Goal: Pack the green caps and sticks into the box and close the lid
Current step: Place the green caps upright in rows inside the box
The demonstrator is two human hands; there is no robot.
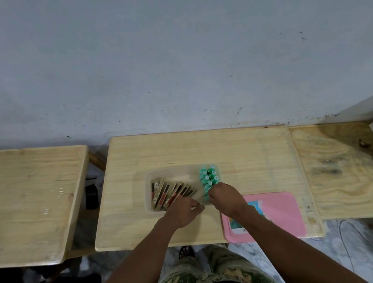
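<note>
1. Pale grey-blue wall (167,48) — scuffed and speckled near its base.
2. Three wooden tops abreast — left table (21,200), middle table (242,152), stained plywood right table (340,167).
3. Marbled grey-white floor (370,259) below.

I see the clear box (141,190) lidless: green caps (208,178) upright in two rows at its right end, brown sticks (171,195) fanned, leaning, at its left. Pink lid (280,209) flat, near right of it.
</note>
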